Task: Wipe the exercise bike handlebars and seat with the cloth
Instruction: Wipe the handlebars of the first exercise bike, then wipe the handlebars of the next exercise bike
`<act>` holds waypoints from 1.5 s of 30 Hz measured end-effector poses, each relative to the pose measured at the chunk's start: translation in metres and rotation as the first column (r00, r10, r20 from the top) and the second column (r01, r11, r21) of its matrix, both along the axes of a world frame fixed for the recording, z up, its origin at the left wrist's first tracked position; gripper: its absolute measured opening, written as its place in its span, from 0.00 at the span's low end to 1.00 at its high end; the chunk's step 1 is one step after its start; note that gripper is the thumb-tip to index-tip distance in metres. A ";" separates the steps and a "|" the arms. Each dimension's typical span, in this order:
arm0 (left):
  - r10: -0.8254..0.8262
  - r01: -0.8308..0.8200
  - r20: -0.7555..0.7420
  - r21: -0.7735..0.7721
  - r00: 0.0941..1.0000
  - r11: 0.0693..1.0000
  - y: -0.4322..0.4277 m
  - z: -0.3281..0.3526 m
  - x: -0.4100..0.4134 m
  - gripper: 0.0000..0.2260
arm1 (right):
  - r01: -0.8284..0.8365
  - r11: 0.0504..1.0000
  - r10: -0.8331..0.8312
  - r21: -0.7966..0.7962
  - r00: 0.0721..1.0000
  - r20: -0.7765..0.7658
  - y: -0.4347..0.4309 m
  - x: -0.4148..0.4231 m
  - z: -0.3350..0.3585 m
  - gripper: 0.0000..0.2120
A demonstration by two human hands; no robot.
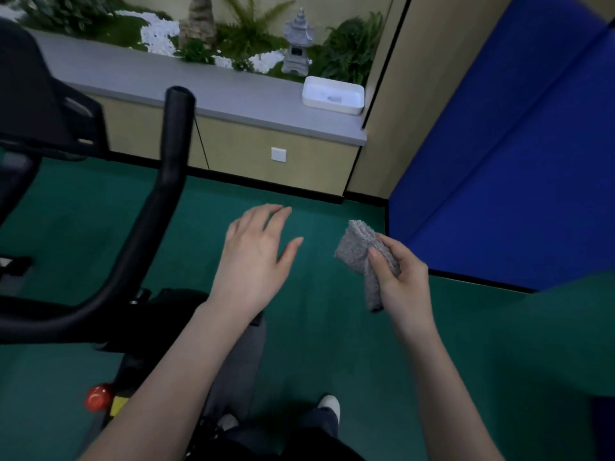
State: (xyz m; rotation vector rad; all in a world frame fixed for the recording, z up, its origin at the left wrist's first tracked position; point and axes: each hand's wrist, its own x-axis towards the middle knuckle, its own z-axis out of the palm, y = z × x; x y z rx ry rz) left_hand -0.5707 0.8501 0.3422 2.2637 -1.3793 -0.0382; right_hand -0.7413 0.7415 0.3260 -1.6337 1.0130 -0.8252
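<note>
The exercise bike's black handlebar [168, 181] curves up on the left, its tip near the grey ledge. A black console [43, 104] sits at the upper left of the bike. The seat is not in view. My right hand [399, 277] grips a folded grey cloth [361, 257] in the air, right of centre, apart from the bike. My left hand [256, 254] hovers open with fingers spread, palm down, to the right of the handlebar and touching nothing.
A grey ledge [213, 91] over beige cabinets runs along the back, with a white tray [332, 94] on it and plants behind. Blue padded panels [509, 168] stand on the right. A red knob [97, 397] sits low on the bike frame. Green floor [332, 344] lies below.
</note>
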 end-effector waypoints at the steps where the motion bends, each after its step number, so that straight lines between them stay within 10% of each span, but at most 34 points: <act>1: -0.012 0.012 -0.005 0.026 1.000 1.000 -0.010 -0.004 -0.011 0.21 | 0.003 1.000 -0.003 -0.005 1.000 -0.006 -0.010 -0.011 0.000 0.10; 24: -0.020 0.055 -0.085 0.437 0.996 0.898 -0.148 -0.074 -0.081 0.29 | 0.209 0.975 -0.204 0.069 0.976 -0.072 -0.161 -0.153 -0.032 0.10; 45: 0.196 -0.096 -0.171 0.469 0.966 0.878 -0.269 -0.124 0.083 0.27 | -0.102 0.990 0.117 0.102 0.980 -0.162 -0.330 0.072 -0.035 0.09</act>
